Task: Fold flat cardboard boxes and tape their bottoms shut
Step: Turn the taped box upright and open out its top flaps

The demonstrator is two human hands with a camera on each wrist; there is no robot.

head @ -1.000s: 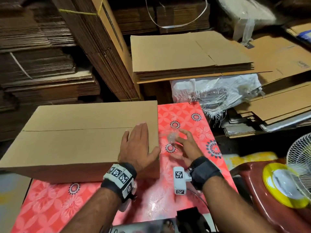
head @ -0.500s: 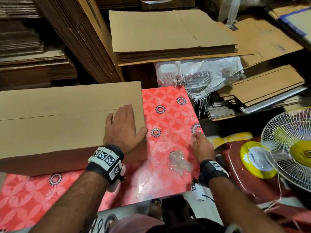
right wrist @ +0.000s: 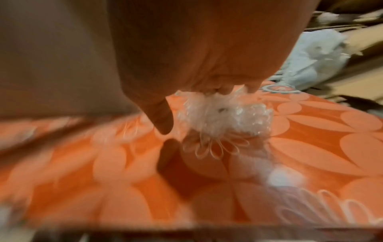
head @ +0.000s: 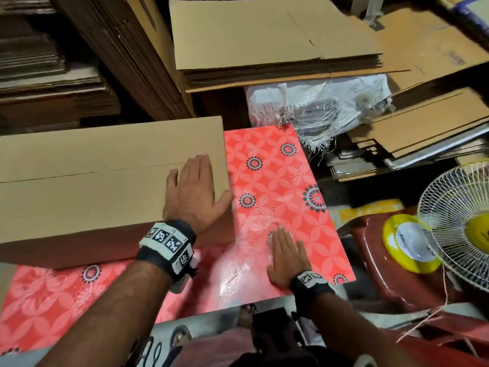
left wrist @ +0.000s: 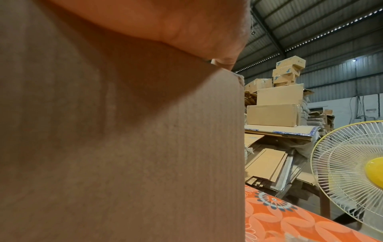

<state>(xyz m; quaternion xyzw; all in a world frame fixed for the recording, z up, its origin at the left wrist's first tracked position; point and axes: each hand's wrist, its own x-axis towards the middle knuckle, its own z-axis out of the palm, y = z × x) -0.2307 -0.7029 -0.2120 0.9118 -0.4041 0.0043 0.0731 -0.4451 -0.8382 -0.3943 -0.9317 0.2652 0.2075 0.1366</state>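
A folded-up brown cardboard box (head: 92, 186) stands on the red flowered table (head: 277, 165), its two top flaps meeting in a seam with no tape on it. My left hand (head: 193, 192) lies flat on the box's right end, thumb over the edge; the left wrist view shows the box wall (left wrist: 124, 147) close under the palm. My right hand (head: 285, 252) lies flat on the table over a crumpled wad of clear plastic (right wrist: 223, 113), fingertips touching it. A yellow-cored tape roll (head: 408, 243) rests on a red stool to the right.
A stack of flat cardboard (head: 264, 41) sits behind the table, with more stacks at the left and right. A frayed white sack (head: 317, 102) lies under it. A white wire fan (head: 463, 221) stands at the right, close to the tape roll.
My right hand came back from the table's right edge and now lies flat on the plastic wad. The left hand has stayed on the box.
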